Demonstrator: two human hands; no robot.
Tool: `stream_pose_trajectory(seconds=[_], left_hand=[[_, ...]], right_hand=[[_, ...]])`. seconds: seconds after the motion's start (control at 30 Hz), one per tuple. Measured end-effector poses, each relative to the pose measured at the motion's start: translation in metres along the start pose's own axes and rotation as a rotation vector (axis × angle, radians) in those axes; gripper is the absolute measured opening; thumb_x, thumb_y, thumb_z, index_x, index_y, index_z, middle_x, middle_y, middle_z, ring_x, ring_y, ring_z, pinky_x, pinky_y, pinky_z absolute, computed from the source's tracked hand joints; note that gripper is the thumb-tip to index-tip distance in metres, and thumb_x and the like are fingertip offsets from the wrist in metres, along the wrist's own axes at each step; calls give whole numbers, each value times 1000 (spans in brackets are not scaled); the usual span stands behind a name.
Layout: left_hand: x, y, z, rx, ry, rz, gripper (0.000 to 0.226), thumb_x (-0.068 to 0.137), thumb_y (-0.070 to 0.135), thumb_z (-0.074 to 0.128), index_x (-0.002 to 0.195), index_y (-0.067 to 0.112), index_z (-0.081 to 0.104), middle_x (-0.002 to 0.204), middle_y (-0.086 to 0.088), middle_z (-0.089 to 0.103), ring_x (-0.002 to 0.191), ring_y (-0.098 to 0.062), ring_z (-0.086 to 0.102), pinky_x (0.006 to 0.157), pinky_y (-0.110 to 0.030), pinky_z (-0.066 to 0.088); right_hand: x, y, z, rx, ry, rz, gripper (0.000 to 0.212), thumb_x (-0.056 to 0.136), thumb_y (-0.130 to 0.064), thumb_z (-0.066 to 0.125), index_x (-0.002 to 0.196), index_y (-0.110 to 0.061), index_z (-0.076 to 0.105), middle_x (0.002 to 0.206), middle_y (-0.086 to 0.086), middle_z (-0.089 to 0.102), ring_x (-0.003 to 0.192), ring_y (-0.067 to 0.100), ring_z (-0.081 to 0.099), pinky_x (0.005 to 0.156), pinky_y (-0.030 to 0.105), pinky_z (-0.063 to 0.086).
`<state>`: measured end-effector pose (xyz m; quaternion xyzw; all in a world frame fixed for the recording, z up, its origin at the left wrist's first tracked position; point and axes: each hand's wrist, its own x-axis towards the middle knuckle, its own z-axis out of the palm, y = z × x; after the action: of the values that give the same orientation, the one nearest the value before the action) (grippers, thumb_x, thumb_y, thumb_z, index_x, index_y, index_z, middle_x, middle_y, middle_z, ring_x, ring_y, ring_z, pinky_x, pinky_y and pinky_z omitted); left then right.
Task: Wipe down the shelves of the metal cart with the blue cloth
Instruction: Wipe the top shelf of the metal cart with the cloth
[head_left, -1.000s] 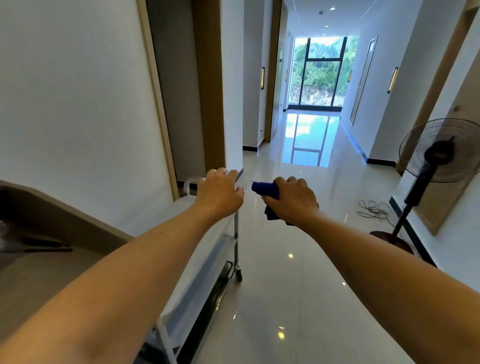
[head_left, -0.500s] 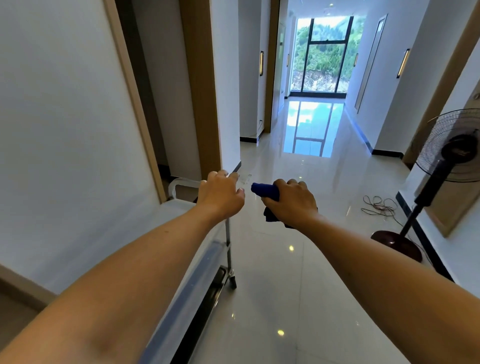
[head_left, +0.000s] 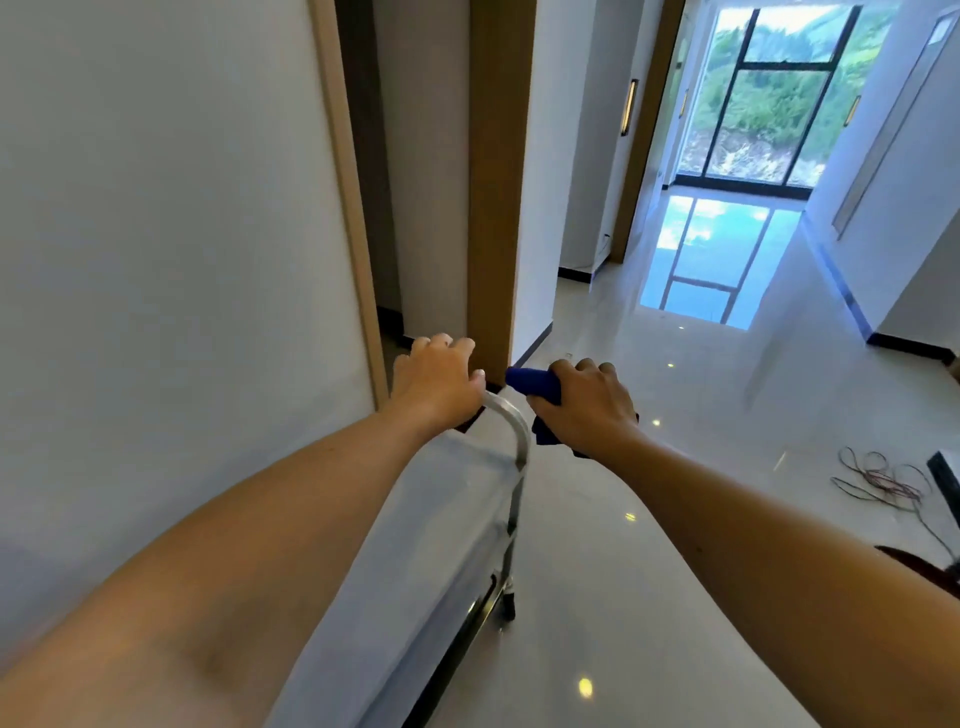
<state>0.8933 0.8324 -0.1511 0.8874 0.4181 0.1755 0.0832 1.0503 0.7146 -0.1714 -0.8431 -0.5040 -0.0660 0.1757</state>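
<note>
the cart (head_left: 441, 525) is the thing to look from. it sits low and close, right by the white wall (head_left: 156, 260) on its left. its top shelf is flat, smooth and shiny grey metal. lower shelves mostly hide under it. a thin leg and a small dark wheel (head_left: 508, 605) show at its right corner.

at the far end of the cart is a round, bent metal bar, the handle (head_left: 511, 418). the left hand (head_left: 439, 382) is on that handle, fingers curled down around it, so it seems to have hold of the bar.

just right of the handle is the right hand (head_left: 584, 405). its fingers are closed tight on the blue cloth (head_left: 535, 387), which is soft and bunched up, with a bit sticking out each side.

no wiping is going on yet, i think. to do it well, keep one hand firm on the handle so the cart does not roll, open the cloth out flat, and rub the top shelf in long lines, then the ones below.

past the cart is a brown door frame (head_left: 498, 182), a glossy white floor (head_left: 675, 571), some loose wires (head_left: 878, 480) and a big window (head_left: 763, 93).
</note>
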Motion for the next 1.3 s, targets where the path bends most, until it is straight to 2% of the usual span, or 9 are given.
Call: stream_pose_trajectory(seconds=[0.23, 0.37, 0.47, 0.57, 0.8, 1.03, 1.1, 1.17, 1.3], left_hand=[[27, -83, 2, 105, 54, -232, 48, 100, 43, 48, 142, 20, 49, 141, -7, 54, 126, -27, 49, 98, -42, 44], [7, -133, 13, 141, 19, -478, 51, 100, 42, 41, 144, 17, 46, 146, -10, 48, 131, -31, 43, 100, -46, 41], [-30, -160, 27, 159, -7, -678, 54, 100, 43, 41, 148, 18, 43, 151, -10, 43, 135, -32, 38, 104, -46, 40], [-75, -174, 37, 130, 9, -873, 53, 100, 42, 42, 147, 18, 43, 151, -10, 43, 135, -32, 37, 104, -45, 39], [-189, -170, 62, 126, -6, -1221, 52, 99, 42, 46, 144, 16, 47, 147, -12, 47, 133, -35, 40, 103, -49, 41], [-264, -169, 97, 56, 36, -1326, 43, 99, 43, 48, 132, 18, 54, 131, -10, 57, 120, -30, 52, 93, -45, 51], [-279, -169, 113, 23, 37, -1351, 41, 99, 43, 49, 133, 19, 54, 131, -8, 58, 119, -27, 53, 96, -43, 50], [-293, -168, 129, 99, -33, -1336, 43, 98, 43, 49, 134, 21, 53, 134, -6, 57, 125, -27, 50, 104, -46, 40], [-309, -168, 153, 267, -82, -1166, 39, 95, 38, 48, 129, 21, 55, 138, -7, 53, 134, -28, 38, 110, -45, 31]], right_hand=[[93, -64, 67, 58, -139, -262, 42, 97, -50, 57, 130, -25, 55, 116, 4, 61, 102, 20, 50, 89, 41, 49], [118, -108, 113, 91, -229, -478, 41, 97, -52, 54, 126, -23, 58, 116, 5, 61, 107, 27, 51, 89, 47, 49], [116, -140, 150, 106, -334, -636, 37, 96, -53, 51, 117, -24, 59, 108, 4, 61, 102, 26, 50, 81, 44, 49], [101, -169, 180, 118, -426, -774, 35, 96, -52, 51, 113, -22, 58, 106, 4, 59, 93, 23, 42, 73, 37, 36], [14, -207, 231, 146, -602, -1103, 38, 96, -51, 51, 117, -20, 60, 109, 6, 61, 102, 30, 50, 83, 42, 40], [-67, -214, 260, 109, -714, -1234, 37, 98, -47, 48, 121, -22, 62, 109, 4, 61, 104, 28, 49, 86, 43, 41], [-86, -214, 271, 76, -722, -1257, 38, 98, -46, 48, 126, -23, 60, 118, 3, 61, 111, 30, 47, 91, 46, 41], [-105, -211, 284, 55, -683, -1268, 40, 100, -45, 48, 131, -22, 57, 130, 3, 57, 121, 32, 42, 97, 48, 38], [-138, -196, 309, -26, -677, -1290, 48, 100, -46, 48, 142, -23, 48, 151, 9, 42, 138, 37, 27, 109, 53, 26]])
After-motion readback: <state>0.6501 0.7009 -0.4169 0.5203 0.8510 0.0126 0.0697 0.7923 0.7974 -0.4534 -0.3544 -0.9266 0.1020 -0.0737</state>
